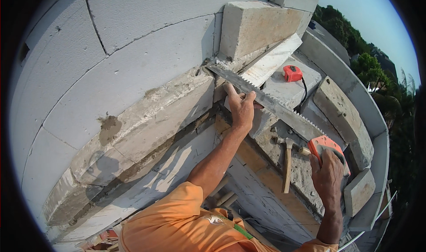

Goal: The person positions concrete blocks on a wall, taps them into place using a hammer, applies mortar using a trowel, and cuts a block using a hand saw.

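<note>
A long handsaw (284,113) with coarse teeth lies slantwise across the work area, its teeth facing up and to the right. My right hand (329,174) is wrapped round its orange handle (326,146). Farther up the blade, my left hand (242,108) pinches the smooth back edge between thumb and fingers. The saw's tip reaches the corner by the block wall (155,48), beside the end of a block ledge (177,96). Past the blade sits a pale cut block (273,59). Below the blade rests a hammer (287,163) with a wooden handle.
A red tape measure (292,73) sits on a light block beyond the saw. Loose blocks (346,114) line the curved parapet (350,74) at right. A large block (262,28) stands against the wall. Below the ledge runs a deep gap with wooden boards (266,176).
</note>
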